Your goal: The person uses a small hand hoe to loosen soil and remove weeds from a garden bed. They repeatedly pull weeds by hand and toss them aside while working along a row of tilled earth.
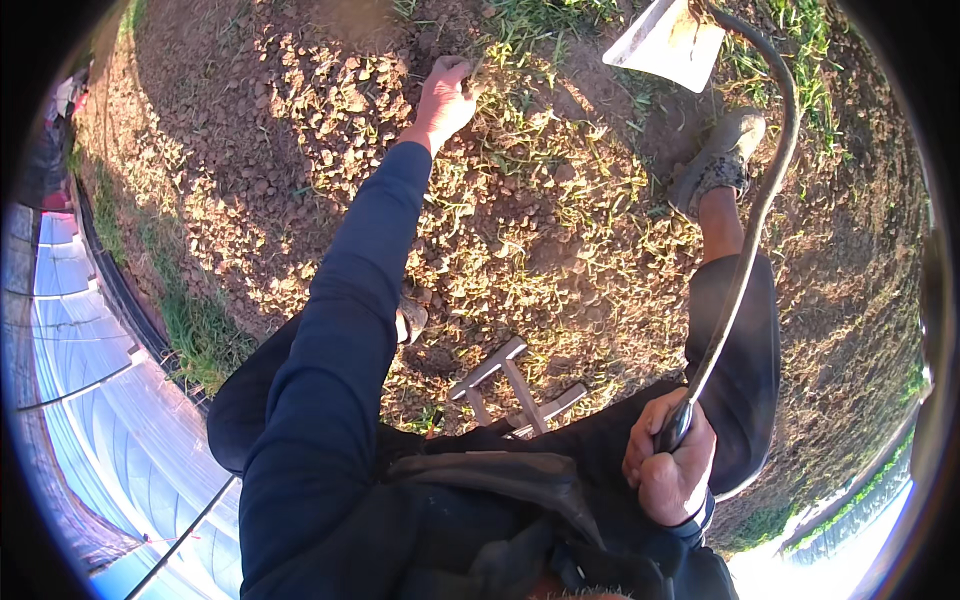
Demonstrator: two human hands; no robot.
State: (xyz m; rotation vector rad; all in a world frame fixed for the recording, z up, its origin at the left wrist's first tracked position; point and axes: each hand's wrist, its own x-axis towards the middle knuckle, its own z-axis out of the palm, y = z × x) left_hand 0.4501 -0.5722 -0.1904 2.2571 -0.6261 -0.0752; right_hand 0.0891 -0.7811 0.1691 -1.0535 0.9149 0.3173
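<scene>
My right hand [670, 465] grips the end of a hoe's long handle at lower right. The handle looks bent as it rises to the hoe's broad metal blade [671, 45], near the top edge beside my right shoe [724, 161]. My left hand [446, 101] reaches forward, low over the soil, with its fingers bent at a clump of grass and weeds [510, 112]. Whether a stem is pinched between those fingertips cannot be told. Loose clods and pale cut weeds [540, 247] cover the sunlit ground between my legs.
The slatted frame of a low stool [525, 394] shows between my thighs. My left shoe [412, 321] is partly hidden by my sleeve. A plastic-covered tunnel [112, 375] curves along the left, with a dark edging [124, 285] and grass [199, 330] beside it.
</scene>
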